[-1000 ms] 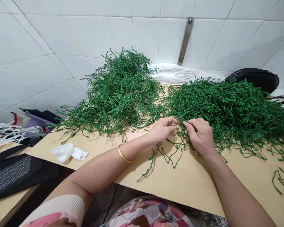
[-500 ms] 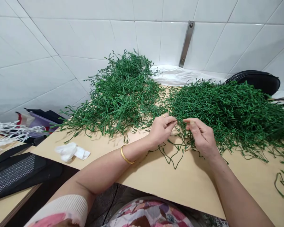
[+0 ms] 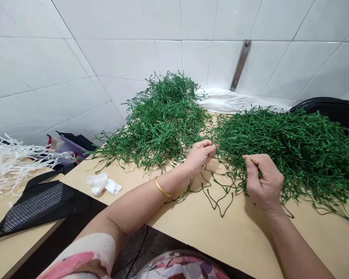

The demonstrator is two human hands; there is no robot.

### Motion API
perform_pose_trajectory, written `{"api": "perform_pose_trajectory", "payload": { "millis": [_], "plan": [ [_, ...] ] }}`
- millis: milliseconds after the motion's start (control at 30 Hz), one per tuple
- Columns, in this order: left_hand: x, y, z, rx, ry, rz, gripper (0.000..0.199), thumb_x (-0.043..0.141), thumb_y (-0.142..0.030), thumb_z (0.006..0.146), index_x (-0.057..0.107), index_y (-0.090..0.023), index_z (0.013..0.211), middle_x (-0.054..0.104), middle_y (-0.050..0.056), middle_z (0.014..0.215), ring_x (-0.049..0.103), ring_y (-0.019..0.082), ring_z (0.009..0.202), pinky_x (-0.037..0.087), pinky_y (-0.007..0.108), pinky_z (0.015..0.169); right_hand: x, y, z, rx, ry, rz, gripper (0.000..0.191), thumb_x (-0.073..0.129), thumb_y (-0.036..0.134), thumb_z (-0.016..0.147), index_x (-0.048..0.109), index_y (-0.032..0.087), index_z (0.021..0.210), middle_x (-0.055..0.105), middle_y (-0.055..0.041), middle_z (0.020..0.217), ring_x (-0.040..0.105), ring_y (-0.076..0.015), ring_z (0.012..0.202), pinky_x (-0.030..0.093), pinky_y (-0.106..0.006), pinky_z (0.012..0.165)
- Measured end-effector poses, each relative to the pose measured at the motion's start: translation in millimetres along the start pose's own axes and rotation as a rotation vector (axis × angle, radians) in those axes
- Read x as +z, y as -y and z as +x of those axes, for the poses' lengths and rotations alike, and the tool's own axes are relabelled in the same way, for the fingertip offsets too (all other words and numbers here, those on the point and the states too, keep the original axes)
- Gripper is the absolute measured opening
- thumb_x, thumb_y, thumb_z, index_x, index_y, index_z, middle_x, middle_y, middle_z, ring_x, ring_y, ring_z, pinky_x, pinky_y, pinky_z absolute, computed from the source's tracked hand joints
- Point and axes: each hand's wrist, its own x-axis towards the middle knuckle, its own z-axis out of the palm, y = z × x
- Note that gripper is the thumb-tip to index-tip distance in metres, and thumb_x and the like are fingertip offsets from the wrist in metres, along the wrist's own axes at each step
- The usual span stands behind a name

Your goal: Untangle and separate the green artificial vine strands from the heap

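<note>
Thin green cords with small knotted ends lie in two heaps: the left heap (image 3: 163,120) rises toward the wall, the right heap (image 3: 296,143) spreads along the table. My left hand (image 3: 202,155) is closed in a pinch in front of the gap between them, with green strands right behind the fingertips. My right hand (image 3: 263,180) is pinched closed too, thumb against bent forefinger, at the near edge of the right heap. What either pinch holds is too small to make out. A few loose cords (image 3: 221,199) lie on the table between my forearms.
Crumpled white tissue (image 3: 103,183) rests on the tabletop (image 3: 212,240) at left. On a lower surface are white cords (image 3: 14,166) and a black mesh-patterned item (image 3: 35,209). A black bag (image 3: 328,110) and white plastic sheeting (image 3: 235,100) sit by the tiled wall.
My hands have moved apart, the right one drawing away to the right and toward me. The whole view has shifted, showing more of the left side.
</note>
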Motion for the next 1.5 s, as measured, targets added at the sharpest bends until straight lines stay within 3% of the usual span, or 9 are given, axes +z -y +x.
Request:
{"api": "perform_pose_trajectory", "payload": {
  "millis": [167,367,567,767,867,1067,1167,1267,1500],
  "plan": [
    [5.9,6.1,-10.0,0.011,0.19,0.037,0.021,0.062,-0.026,0.067,0.045,-0.015,0.063,0.026,-0.009,0.048,0.018,0.001,0.041,0.008,0.02,0.042,0.6,0.0,-0.5,-0.065,-0.038,-0.09,0.013,0.051,0.008,0.077,0.058,0.018,0.083,0.059,-0.0043,0.076,0.054,-0.0161,0.075,0.044,-0.031,0.069],
    [6.6,8.2,-11.4,-0.048,0.281,0.105,0.023,0.062,-0.028,0.068,0.046,-0.014,0.059,0.027,-0.008,0.048,0.019,0.001,0.041,0.006,0.021,0.042,-5.1,-2.2,1.2,-0.018,-0.144,-0.216,0.012,0.053,0.012,0.078,0.06,0.018,0.086,0.061,-0.0048,0.081,0.054,-0.017,0.081,0.042,-0.034,0.076],
    [3.6,10.3,-5.8,-0.181,0.282,0.0,0.019,0.057,-0.024,0.07,0.043,-0.015,0.061,0.024,-0.009,0.046,0.015,0.002,0.038,0.006,0.019,0.039,-11.1,-8.4,5.4,0.195,-0.24,-0.151,0.016,0.048,0.023,0.084,0.06,0.018,0.092,0.059,-0.0065,0.091,0.055,-0.0192,0.09,0.044,-0.036,0.078],
    [1.6,7.9,-4.1,-0.317,0.346,-0.028,0.017,0.048,-0.025,0.073,0.043,-0.015,0.059,0.019,-0.008,0.046,0.01,0.002,0.038,0.004,0.019,0.039,-12.2,-9.0,8.3,0.384,-0.268,0.052,0.022,0.045,0.032,0.086,0.062,0.017,0.089,0.061,-0.006,0.088,0.058,-0.0168,0.084,0.045,-0.034,0.077],
    [5.8,5.0,-9.0,-0.347,0.396,0.099,0.023,0.05,-0.025,0.07,0.037,-0.016,0.052,0.017,-0.008,0.045,0.01,0.002,0.038,0.004,0.02,0.04,-13.5,-10.8,10.1,0.48,-0.239,0.197,0.024,0.047,0.035,0.085,0.063,0.018,0.085,0.062,-0.0037,0.077,0.059,-0.0144,0.073,0.047,-0.031,0.07],
    [15.9,3.0,-22.6,-0.06,0.381,0.618,0.032,0.048,-0.024,0.07,0.029,-0.017,0.046,0.021,-0.006,0.046,0.017,0.004,0.043,0.012,0.022,0.042,-17.8,-13.4,12.5,0.53,0.053,0.402,0.027,0.049,0.039,0.083,0.065,0.019,0.077,0.061,-0.0013,0.068,0.057,-0.0121,0.063,0.047,-0.027,0.061],
    [15.7,7.6,-22.7,0.096,0.426,0.752,0.033,0.042,-0.022,0.073,0.023,-0.017,0.047,0.02,-0.005,0.048,0.019,0.005,0.045,0.015,0.023,0.045,-15.8,-8.4,11.7,0.491,0.268,0.376,0.027,0.049,0.039,0.084,0.065,0.019,0.078,0.062,-0.0017,0.07,0.058,-0.0129,0.065,0.047,-0.027,0.062],
    [12.1,15.5,-18.1,0.199,0.367,0.862,0.029,0.041,-0.021,0.075,0.03,-0.017,0.049,0.027,-0.005,0.048,0.024,0.006,0.047,0.018,0.023,0.047,-9.8,-4.6,8.6,0.478,0.437,0.36,0.027,0.049,0.039,0.083,0.064,0.018,0.077,0.062,-0.0017,0.07,0.057,-0.0126,0.064,0.047,-0.026,0.06],
    [8.2,22.1,-15.8,0.443,0.189,1.022,0.02,0.043,-0.016,0.074,0.049,-0.016,0.055,0.042,-0.002,0.053,0.037,0.009,0.053,0.026,0.022,0.054,1.5,-5.0,4.6,0.754,0.477,0.564,0.027,0.054,0.043,0.079,0.059,0.017,0.077,0.06,-0.0004,0.066,0.055,-0.01,0.059,0.047,-0.024,0.058]
  ]
}}
